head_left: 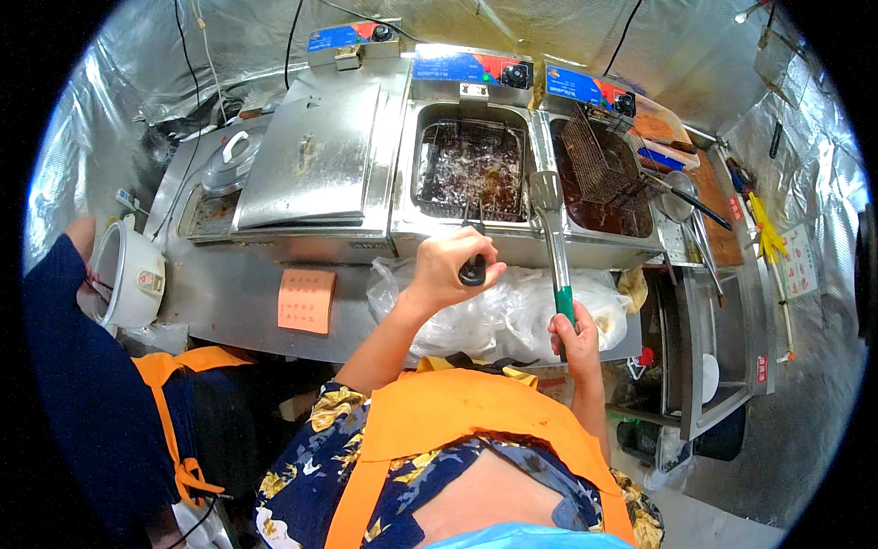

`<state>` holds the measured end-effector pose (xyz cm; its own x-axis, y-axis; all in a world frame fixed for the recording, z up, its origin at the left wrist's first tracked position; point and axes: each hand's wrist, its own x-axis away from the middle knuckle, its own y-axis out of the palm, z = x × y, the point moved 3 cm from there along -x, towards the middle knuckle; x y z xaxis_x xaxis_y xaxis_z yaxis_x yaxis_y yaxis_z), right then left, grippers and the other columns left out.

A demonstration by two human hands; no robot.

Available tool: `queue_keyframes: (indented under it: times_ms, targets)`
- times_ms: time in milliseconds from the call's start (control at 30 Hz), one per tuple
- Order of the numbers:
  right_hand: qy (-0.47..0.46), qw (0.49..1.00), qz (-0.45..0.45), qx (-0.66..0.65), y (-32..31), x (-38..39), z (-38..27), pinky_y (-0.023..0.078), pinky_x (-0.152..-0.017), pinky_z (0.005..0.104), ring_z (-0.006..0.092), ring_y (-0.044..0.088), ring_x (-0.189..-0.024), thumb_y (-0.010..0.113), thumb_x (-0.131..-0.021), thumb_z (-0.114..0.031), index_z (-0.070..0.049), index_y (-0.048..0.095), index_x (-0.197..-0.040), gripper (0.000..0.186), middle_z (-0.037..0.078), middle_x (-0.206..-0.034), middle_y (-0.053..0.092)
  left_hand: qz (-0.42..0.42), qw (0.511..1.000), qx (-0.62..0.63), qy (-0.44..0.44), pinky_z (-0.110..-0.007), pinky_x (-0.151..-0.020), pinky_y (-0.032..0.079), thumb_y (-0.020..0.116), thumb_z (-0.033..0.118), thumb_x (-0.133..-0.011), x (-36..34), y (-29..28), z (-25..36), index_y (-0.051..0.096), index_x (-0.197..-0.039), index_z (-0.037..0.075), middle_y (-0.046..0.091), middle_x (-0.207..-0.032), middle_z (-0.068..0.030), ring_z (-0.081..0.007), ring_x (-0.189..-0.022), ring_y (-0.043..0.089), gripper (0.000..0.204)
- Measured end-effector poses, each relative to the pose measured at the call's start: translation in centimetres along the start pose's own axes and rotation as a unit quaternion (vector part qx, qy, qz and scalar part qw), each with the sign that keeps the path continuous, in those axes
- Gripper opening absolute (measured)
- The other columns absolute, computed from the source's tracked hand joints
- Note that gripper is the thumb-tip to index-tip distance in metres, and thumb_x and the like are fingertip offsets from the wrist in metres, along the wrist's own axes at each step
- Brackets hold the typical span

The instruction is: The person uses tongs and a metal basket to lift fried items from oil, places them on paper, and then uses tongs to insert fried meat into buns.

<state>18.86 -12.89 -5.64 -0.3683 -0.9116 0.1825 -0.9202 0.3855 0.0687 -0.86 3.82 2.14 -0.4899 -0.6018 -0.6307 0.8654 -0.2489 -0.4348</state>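
Observation:
My left hand point(446, 267) is closed around the black handle point(473, 271) of a fryer basket. That wire basket point(470, 169) sits down in the middle deep fryer point(400, 197), among dark, bubbling oil. In my right hand point(580, 342) is a pair of metal tongs point(556, 242) with green grips. The tongs stand nearly upright, their scalloped tips above the rim between the middle and right fryers. A second wire basket point(599, 157) rests tilted over the right fryer's dark oil, its black handle pointing right.
A steel lid point(306, 156) covers the left fryer. Clear plastic bags point(512, 316) lie along the counter's front edge, and an orange paper point(306, 300) lies left of them. A white cooker point(137, 274) stands beside another person point(82, 375) at left. A strainer point(675, 195) and a sink are at right.

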Motion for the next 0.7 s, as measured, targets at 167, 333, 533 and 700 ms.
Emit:
queue_keyframes:
  times_ms: [167,333,533,700]
  targets:
    - [-0.009,0.999,0.026,0.035,0.5,1.6,0.2,0.037,-0.045,0.0195,0.0047,0.048,-0.053,0.061,-0.089,-0.019,-0.002,0.048,-0.125,0.042,0.000,-0.076,0.056,-0.009,1.000,0.000,-0.021,-0.032,-0.069,0.050,0.080,0.009,-0.063,1.0,0.4,-1.2,0.062,-0.082,0.007,0.064,-0.088,-0.0110,-0.0238,-0.078,0.064,0.026]
    - [-0.001,0.998,0.054,0.020,0.5,2.3,0.2,0.037,-0.045,0.0199,0.0051,0.047,-0.053,0.061,-0.090,-0.021,-0.001,0.049,-0.125,0.043,0.000,-0.077,0.056,0.030,0.990,0.053,-0.129,-0.035,-0.088,0.048,0.085,0.027,-0.063,2.8,0.4,-1.9,0.030,-0.134,0.004,0.041,-0.129,-0.0184,-0.0289,-0.107,0.054,0.093]
    - [-0.010,0.999,0.028,0.031,-0.3,0.7,0.1,0.037,-0.045,0.0198,0.0049,0.047,-0.053,0.062,-0.089,-0.022,-0.001,0.049,-0.125,0.043,0.001,-0.077,0.055,0.048,0.644,0.698,-0.310,-0.037,-0.090,0.054,0.070,0.029,-0.083,3.9,0.8,-1.4,0.017,-0.144,0.002,0.046,-0.131,-0.0183,-0.0306,-0.117,0.054,0.085]
    - [-0.023,0.999,0.007,0.031,-0.3,-0.9,-0.7,0.037,-0.045,0.0196,0.0046,0.047,-0.052,0.062,-0.089,-0.022,-0.001,0.049,-0.125,0.043,0.000,-0.077,0.056,0.023,0.364,0.831,-0.419,-0.030,-0.077,0.057,0.047,0.018,-0.097,3.4,1.9,-3.1,0.038,-0.129,-0.011,0.058,-0.111,-0.0147,-0.0204,-0.095,0.062,0.044]
